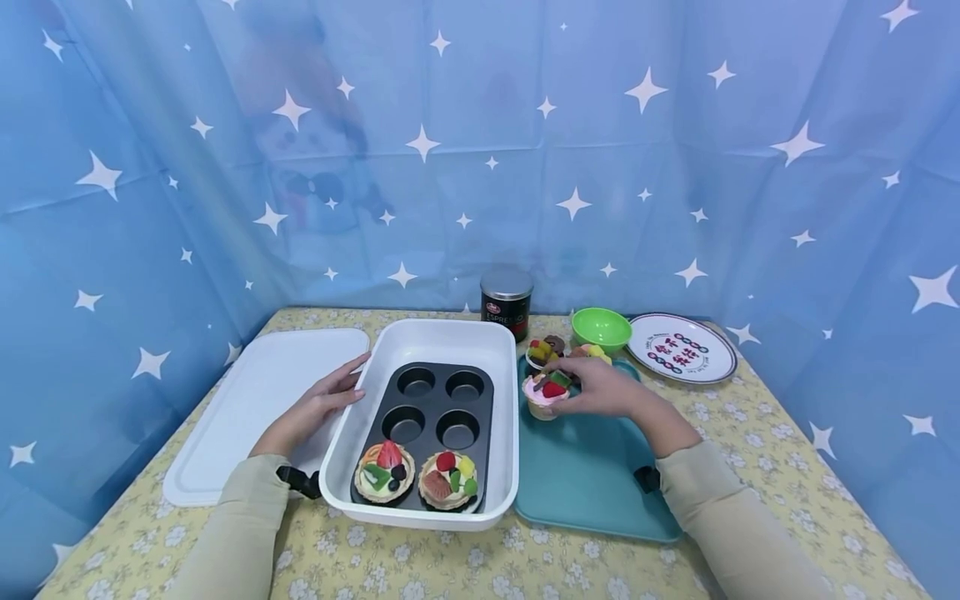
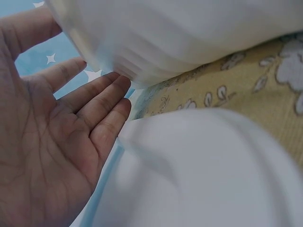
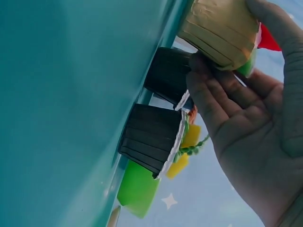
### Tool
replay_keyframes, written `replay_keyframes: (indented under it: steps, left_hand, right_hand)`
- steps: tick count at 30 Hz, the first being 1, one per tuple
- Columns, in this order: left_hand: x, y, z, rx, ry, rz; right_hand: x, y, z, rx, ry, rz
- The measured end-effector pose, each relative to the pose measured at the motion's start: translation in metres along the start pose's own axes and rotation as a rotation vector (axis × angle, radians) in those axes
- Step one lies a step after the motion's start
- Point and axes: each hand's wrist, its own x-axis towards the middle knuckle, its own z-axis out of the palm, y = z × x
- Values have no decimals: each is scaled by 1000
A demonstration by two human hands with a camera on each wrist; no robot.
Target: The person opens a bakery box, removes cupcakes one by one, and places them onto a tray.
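Observation:
My right hand (image 1: 603, 389) pinches a toy cupcake (image 1: 546, 402) with pink topping and fruit in a tan cup, over the far left part of the teal tray (image 1: 600, 479). In the right wrist view, two dark-cupped cupcakes stand just beyond it, the nearer (image 3: 152, 137) topped with yellow pieces. My left hand (image 1: 311, 412), fingers fairly straight, touches the left wall of a white box (image 1: 442, 340). Inside the box lies a dark muffin tin (image 1: 432, 400). Two fruit tarts, one with strawberry (image 1: 384, 473) and one with raspberry (image 1: 447, 482), sit in its front cups.
A white lid (image 1: 255, 400) lies left of the box. Along the back stand an espresso can (image 1: 506, 304), a green bowl (image 1: 602, 330) and a white plate with red print (image 1: 682, 347). Flowered cloth (image 1: 420, 558) covers the table, with a starry blue curtain (image 1: 480, 150) around it.

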Motion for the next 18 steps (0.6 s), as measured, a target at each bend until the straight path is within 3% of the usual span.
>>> replay_keyframes:
  steps: [18]
  left_hand:
    - [0, 0, 0, -9, 3, -6]
  right_hand:
    - [-1, 0, 1, 23, -50, 45]
